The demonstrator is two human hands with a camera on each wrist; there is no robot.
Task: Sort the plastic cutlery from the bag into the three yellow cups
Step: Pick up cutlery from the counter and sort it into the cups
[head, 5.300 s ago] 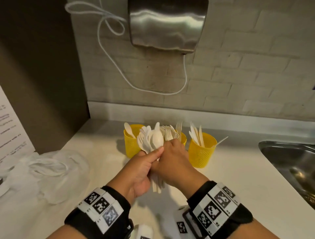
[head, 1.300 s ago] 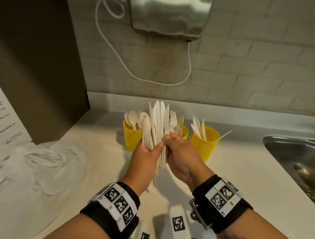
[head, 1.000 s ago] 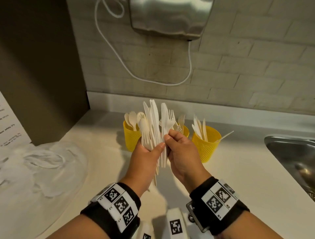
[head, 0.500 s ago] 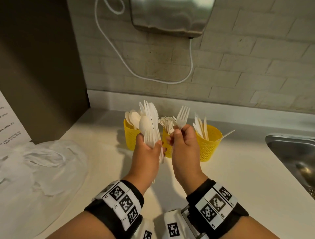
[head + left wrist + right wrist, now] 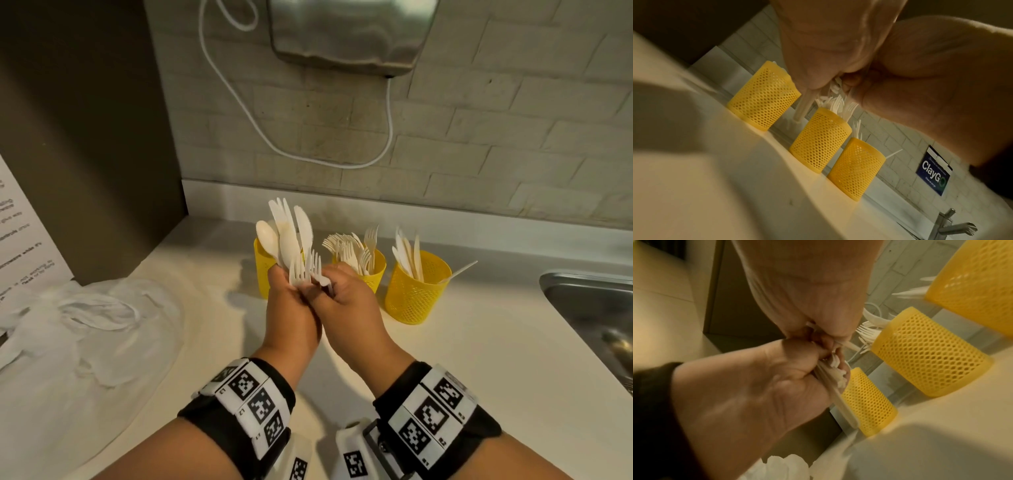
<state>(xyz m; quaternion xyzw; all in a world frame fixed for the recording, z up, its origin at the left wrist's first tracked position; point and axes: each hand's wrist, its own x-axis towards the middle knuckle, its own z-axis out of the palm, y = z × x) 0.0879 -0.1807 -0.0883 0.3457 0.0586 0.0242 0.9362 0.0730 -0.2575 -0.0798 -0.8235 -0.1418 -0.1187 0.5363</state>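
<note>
Item: our left hand [image 5: 291,318] grasps a fanned bundle of white plastic cutlery [image 5: 291,240]; our right hand [image 5: 346,301] pinches the same bundle's handles. Just beyond our hands: three yellow mesh plastic cups [image 5: 416,287] (the leftmost half hidden behind the bundle). Left of our hands: crumpled clear plastic bag [image 5: 92,318]. Far right: steel sink [image 5: 589,301].

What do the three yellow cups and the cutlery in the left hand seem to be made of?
The yellow cups look like moulded plastic mesh, matte, with honeycomb holes through the walls and solid rims. The cutlery bundle held in the left hand looks like thin white plastic, smooth and slightly glossy, with moulded tines and a serrated knife edge.
</note>
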